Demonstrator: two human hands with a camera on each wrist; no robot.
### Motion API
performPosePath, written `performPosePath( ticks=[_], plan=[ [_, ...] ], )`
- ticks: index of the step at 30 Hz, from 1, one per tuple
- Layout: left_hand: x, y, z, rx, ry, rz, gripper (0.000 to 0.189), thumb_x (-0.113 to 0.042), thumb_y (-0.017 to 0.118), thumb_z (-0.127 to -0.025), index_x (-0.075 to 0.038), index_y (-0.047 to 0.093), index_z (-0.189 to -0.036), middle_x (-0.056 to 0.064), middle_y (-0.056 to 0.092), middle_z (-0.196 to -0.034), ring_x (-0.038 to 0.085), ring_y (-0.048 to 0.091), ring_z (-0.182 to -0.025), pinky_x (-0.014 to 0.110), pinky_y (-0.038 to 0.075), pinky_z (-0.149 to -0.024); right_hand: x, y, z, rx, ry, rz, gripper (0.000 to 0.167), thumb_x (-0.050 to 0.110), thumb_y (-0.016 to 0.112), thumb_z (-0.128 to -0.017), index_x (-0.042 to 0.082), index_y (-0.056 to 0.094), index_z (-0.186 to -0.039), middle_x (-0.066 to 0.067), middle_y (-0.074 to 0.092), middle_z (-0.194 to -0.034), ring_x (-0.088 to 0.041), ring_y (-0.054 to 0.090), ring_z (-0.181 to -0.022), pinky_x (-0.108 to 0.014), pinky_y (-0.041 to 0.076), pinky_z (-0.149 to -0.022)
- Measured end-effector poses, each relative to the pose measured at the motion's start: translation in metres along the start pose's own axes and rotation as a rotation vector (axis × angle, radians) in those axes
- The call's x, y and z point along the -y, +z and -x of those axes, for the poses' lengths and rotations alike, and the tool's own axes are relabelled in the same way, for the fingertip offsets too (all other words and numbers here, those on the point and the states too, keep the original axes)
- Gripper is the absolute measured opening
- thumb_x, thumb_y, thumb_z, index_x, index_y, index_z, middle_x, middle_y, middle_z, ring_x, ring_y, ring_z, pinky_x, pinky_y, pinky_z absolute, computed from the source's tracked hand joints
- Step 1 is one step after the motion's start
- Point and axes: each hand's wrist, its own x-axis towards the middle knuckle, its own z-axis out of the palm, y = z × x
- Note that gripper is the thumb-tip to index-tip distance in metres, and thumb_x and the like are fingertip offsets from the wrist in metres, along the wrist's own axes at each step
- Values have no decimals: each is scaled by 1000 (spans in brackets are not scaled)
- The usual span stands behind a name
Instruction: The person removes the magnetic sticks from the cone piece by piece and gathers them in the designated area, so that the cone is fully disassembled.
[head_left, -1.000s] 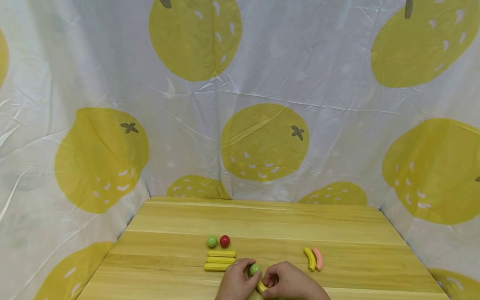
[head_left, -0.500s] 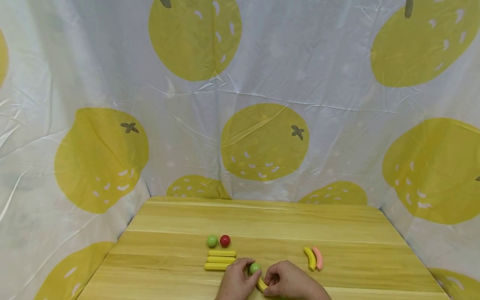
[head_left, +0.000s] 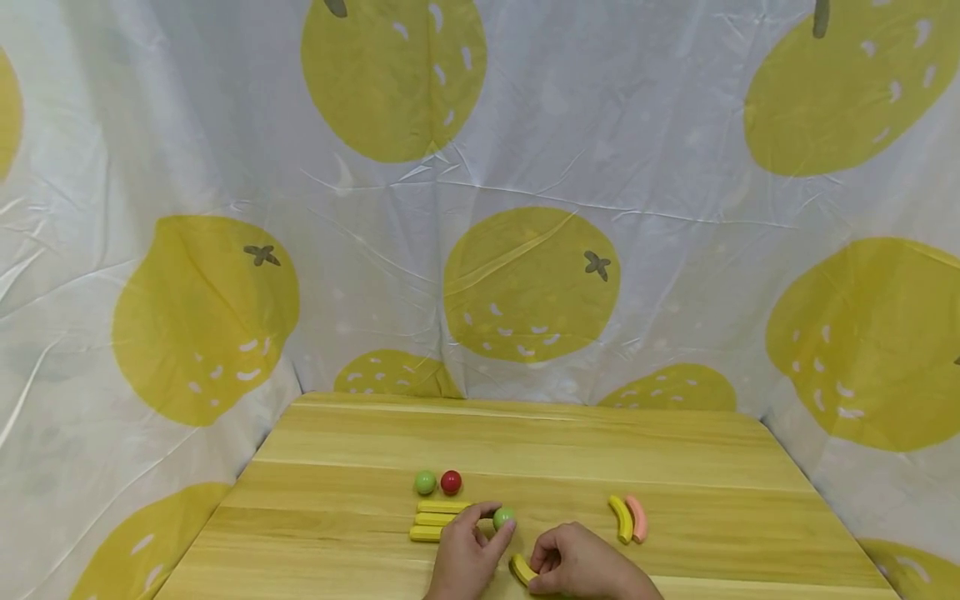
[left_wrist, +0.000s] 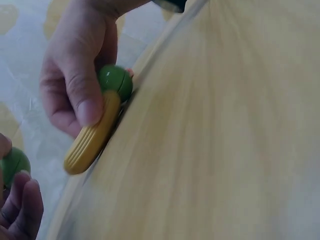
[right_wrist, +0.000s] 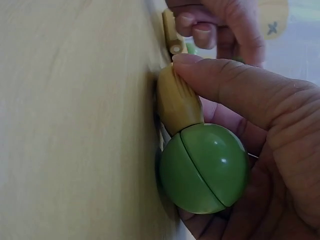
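My left hand (head_left: 467, 557) pinches a glossy green ball (head_left: 504, 518) between thumb and fingers, over the right ends of several straight yellow sticks (head_left: 435, 519). To its right, my right hand (head_left: 581, 562) holds a curved yellow stick (head_left: 522, 570) low at the table. A second green ball (right_wrist: 204, 169) with a seam sits against the near end of this curved stick, as the right wrist view shows; the palm hides it from the head view. The curved stick's far end points toward my left hand, with a gap between it and the pinched ball.
A green ball (head_left: 425, 482) and a red ball (head_left: 451, 482) lie side by side behind the straight sticks. Off to the right are a yellow curved stick (head_left: 621, 519) and a pink one (head_left: 636, 518). A patterned curtain (head_left: 375, 275) surrounds the wooden table (head_left: 540, 442).
My left hand has moved away from the curved stick, up and slightly left, with the green ball still pinched. The ball is now apart from the stick's end. My right hand has hardly moved.
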Motion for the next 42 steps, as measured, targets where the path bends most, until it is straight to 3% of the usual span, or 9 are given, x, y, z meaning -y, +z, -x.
performPosePath(
  ticks=[4, 9, 15, 21, 24, 28, 42],
  plan=[
    [1, -15, -10, -72, 47, -5, 42, -35, 78, -91, -3, 70, -117, 3, 68, -84, -2, 47, -52, 16, 42, -45, 0, 0, 0, 3, 20, -11, 8, 19, 82, -86, 15, 75, -86, 7, 70, -77, -7, 64, -68, -21, 52, -63],
    [6, -47, -27, -230, 63, -48, 36, -33, 81, -89, -6, 73, -112, 3, 75, -97, 0, 52, -54, 20, 45, -46, 0, 0, 0, 12, 42, -42, 9, 19, 81, -86, 12, 75, -88, 5, 70, -79, -8, 63, -70, -21, 51, -63],
    [23, -96, -43, -344, -40, -95, 35, -36, 79, -90, -10, 73, -114, 6, 76, -104, 5, 57, -63, 22, 47, -50, 1, -1, 0, 22, 51, -54, 9, 18, 81, -87, 12, 75, -90, 3, 71, -81, -10, 64, -72, -22, 51, -64],
    [49, -127, -47, -331, -144, -182, 40, -38, 76, -93, -8, 72, -119, 8, 76, -109, 10, 64, -83, 22, 52, -66, 1, -1, 0, 24, 48, -50, 8, 18, 80, -88, 14, 75, -91, 5, 71, -82, -9, 63, -73, -22, 51, -65],
    [57, -133, -47, -288, -178, -201, 36, -33, 76, -93, -8, 73, -118, 9, 77, -108, 14, 67, -91, 23, 54, -72, 2, -1, 0, 26, 46, -57, 8, 18, 80, -88, 13, 75, -91, 5, 71, -83, -9, 63, -73, -21, 51, -66],
    [63, -135, -47, -240, -192, -222, 33, -30, 78, -91, -6, 74, -114, 7, 76, -100, 16, 69, -91, 25, 55, -72, 2, -2, 1, 25, 46, -62, 8, 18, 80, -88, 13, 75, -92, 4, 71, -83, -9, 63, -73, -21, 51, -66],
    [64, -132, -47, -217, -187, -250, 35, -30, 77, -92, -4, 73, -116, 4, 73, -95, 12, 62, -84, 23, 50, -68, -1, -1, 0, 26, 45, -60, 8, 19, 80, -88, 13, 75, -92, 3, 71, -82, -9, 63, -73, -22, 51, -65]
  ],
)
